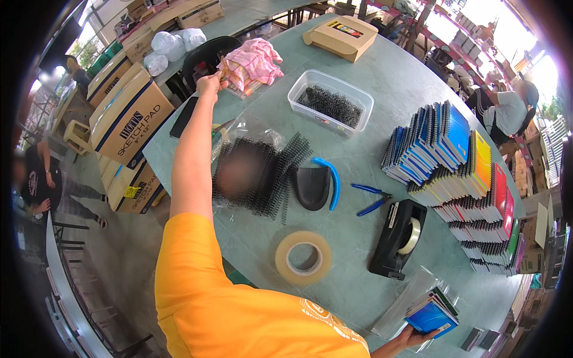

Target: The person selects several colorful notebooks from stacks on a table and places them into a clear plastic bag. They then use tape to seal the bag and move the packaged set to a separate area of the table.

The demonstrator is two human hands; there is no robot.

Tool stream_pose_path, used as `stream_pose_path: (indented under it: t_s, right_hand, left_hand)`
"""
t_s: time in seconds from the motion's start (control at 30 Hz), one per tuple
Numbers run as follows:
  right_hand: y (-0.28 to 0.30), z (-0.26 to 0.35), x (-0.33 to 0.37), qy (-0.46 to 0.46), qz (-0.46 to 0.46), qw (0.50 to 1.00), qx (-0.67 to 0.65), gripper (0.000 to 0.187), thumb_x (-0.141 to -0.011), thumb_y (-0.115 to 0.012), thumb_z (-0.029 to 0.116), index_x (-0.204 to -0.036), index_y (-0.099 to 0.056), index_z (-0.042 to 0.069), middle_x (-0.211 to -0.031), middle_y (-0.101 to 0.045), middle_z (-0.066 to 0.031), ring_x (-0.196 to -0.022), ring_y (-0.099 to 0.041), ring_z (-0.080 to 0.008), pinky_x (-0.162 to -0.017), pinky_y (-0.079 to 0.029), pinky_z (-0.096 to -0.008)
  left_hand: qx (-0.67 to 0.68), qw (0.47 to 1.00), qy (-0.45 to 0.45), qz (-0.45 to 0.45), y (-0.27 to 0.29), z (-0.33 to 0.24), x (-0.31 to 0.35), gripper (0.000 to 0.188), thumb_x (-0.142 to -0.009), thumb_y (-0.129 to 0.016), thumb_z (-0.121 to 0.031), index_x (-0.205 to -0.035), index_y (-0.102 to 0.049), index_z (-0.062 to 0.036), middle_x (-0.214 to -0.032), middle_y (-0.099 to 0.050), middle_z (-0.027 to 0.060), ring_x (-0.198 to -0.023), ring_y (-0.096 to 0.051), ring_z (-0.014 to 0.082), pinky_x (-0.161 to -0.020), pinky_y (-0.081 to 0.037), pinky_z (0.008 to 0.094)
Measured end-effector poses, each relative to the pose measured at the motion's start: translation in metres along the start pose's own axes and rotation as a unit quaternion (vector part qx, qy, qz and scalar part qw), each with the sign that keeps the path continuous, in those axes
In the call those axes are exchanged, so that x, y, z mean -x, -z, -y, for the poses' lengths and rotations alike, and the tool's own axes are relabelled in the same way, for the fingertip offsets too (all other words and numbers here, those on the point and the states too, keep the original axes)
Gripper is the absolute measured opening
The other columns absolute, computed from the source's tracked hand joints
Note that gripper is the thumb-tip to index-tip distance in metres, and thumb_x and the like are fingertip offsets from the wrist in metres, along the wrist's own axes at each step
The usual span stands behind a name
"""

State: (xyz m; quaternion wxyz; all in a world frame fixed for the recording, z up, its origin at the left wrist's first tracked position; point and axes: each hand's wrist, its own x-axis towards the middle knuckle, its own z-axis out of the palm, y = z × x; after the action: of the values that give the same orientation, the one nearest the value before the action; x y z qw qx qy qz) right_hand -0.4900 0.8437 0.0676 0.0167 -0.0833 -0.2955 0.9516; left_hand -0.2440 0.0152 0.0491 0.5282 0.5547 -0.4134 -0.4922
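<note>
My left hand [210, 87] reaches across the table to the left edge of a crumpled pink cloth [253, 62]. Its fingers are bent and closed there; what they grip is too small to make out. Low on the right, my right hand [412, 338] holds a small stack of spiral notebooks [431, 316], a blue cover on top. Beside that stack lies clear plastic film [397, 313]. Under my left forearm sits a pile of black spiral binding coils [262, 191] on clear plastic, partly covered by a blurred patch.
Tall stacks of spiral notebooks [477, 161] line the table's right side. A tape dispenser [388, 253], blue-handled pliers [371, 200], a tape roll [280, 253], a blue curved tube [337, 185], a coil-filled plastic tub [292, 98] and a cardboard box [343, 39] also occupy the table.
</note>
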Motion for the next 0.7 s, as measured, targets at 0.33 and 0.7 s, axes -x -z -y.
stream_pose_path:
  t_s: [0.33, 0.7]
  right_hand:
    - [0.014, 0.036, -0.007, -0.086, 0.015, 0.990, -0.113, 0.068, -0.078, -0.070, 0.018, -0.135, -0.035, 0.003, -0.138, -0.036, -0.0161, -0.127, -0.034, -0.0332, -0.108, -0.023, -0.0531]
    - [0.125, 0.119, -0.089, -0.093, 0.167, 0.966, 0.171, 0.059, -0.071, -0.075, 0.021, -0.121, -0.048, 0.005, -0.118, -0.054, -0.0093, -0.112, -0.050, -0.0244, -0.098, -0.038, -0.0425]
  left_hand:
    - [-0.300, 0.881, -0.365, -0.019, -0.012, -0.023, 0.056, 0.033, -0.083, -0.065, -0.023, -0.100, -0.060, 0.0053, -0.083, -0.062, 0.0077, -0.073, -0.058, 0.0160, -0.071, -0.048, 0.0292]
    - [-0.144, 0.582, -0.365, 0.712, -0.037, -0.035, 0.657, 0.050, -0.073, -0.072, -0.014, -0.119, -0.054, -0.0059, -0.114, -0.058, 0.0122, -0.107, -0.055, 0.0263, -0.091, -0.043, 0.0358]
